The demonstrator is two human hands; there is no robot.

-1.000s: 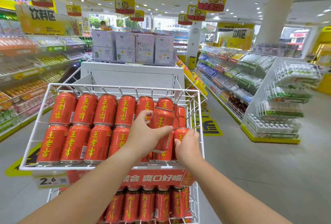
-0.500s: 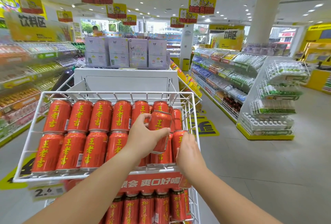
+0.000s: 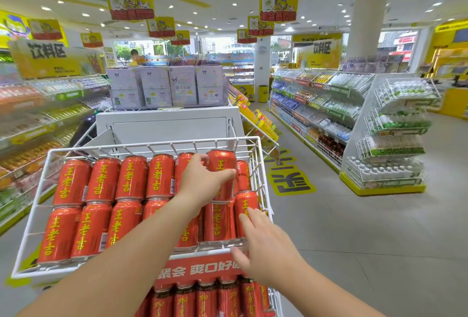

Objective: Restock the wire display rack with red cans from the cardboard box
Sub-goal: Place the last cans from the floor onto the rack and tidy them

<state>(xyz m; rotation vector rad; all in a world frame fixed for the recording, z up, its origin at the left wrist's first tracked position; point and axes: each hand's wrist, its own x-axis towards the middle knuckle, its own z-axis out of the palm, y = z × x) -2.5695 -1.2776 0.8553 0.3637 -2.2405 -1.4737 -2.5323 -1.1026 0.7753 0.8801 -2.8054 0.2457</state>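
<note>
The rack (image 3: pixel 162 144) is white coated wire, smooth and slightly shiny. The red cans (image 3: pixel 73 182) in it are glossy metal with dull silver rims. Right of the rack the grey floor (image 3: pixel 354 240) looks matt, smooth tile

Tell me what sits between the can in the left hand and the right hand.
Head view: the rightmost front-row can lies between the held can in the left hand and the right hand.
</note>
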